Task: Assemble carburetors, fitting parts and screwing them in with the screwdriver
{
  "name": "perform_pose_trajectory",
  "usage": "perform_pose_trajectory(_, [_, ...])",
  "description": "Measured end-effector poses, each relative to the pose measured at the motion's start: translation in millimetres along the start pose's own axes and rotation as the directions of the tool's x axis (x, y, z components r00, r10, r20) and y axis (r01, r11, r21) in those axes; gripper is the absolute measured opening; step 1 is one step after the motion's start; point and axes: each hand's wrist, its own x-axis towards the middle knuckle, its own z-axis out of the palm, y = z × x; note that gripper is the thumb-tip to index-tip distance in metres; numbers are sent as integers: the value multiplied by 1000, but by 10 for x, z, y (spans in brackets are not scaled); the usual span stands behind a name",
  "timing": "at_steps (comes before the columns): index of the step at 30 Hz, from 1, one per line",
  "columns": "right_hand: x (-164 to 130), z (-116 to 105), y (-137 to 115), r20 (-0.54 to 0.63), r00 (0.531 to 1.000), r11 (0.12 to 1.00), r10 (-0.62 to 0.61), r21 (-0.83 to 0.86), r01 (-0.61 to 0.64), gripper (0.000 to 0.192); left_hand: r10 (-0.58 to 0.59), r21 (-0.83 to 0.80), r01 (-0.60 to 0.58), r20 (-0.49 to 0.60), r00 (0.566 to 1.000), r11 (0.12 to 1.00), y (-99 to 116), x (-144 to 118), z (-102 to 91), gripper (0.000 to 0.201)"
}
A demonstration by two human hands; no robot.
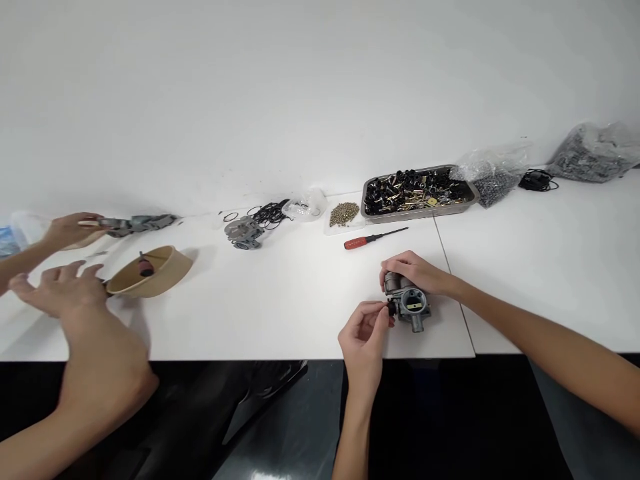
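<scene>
A grey metal carburetor [414, 307] stands near the front edge of the white table [280, 300]. My right hand [417, 272] grips it from behind and on top. My left hand [364, 330] pinches a small black part [391, 309] against the carburetor's left side. A red-handled screwdriver [373, 239] lies just beyond my hands, untouched.
A metal tray [470, 190] of black and brass parts, a pile of brass screws [344, 213], bags of parts [493, 175], black rings [270, 213] and another grey casting [243, 233] line the back. At left, a co-worker's hands [63, 290] hover by a tan bowl [153, 275].
</scene>
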Motion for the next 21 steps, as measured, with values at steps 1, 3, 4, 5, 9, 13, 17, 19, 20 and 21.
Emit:
perform_pose_trajectory(1, [0,0,-2,3,1000,1000,-4,-7,4,42,-24,3,24,25,999,1000,21,25,-36,17])
perform_pose_trajectory(3, [0,1,-4,10,1000,1000,-9,-16,9,43,-57,31,55,52,997,998,55,50,-83,16])
perform_pose_trajectory(4, [1,0,-4,14,1000,1000,-11,-18,11,42,-66,47,63,53,996,997,68,52,-95,15])
perform_pose_trajectory(5, [3,-1,-4,19,1000,1000,-12,-18,12,42,-66,59,63,45,997,996,80,51,-100,14])
perform_pose_trajectory(9, [8,-16,13,30,999,1000,-17,-14,18,41,10,109,-13,34,999,994,99,52,-91,10])
perform_pose_trajectory(13, [5,-4,28,36,999,1000,-22,-12,22,41,160,120,-170,87,983,978,50,47,-77,8])
perform_pose_trajectory(17, [-2,-3,-25,41,999,1000,-13,-22,14,43,202,119,-211,84,976,970,52,61,-139,9])
perform_pose_trajectory(19, [-3,-79,-75,34,999,999,-32,-36,33,42,150,160,-176,163,975,971,143,210,-212,13])
perform_pose_trajectory(20, [-2,-147,-96,6,998,997,-58,-42,58,42,108,201,-154,225,968,967,209,346,-248,17])
perform_pose_trajectory(21, [-2,-232,-110,-46,995,995,-92,-51,89,41,66,264,-148,296,953,953,281,525,-277,21])
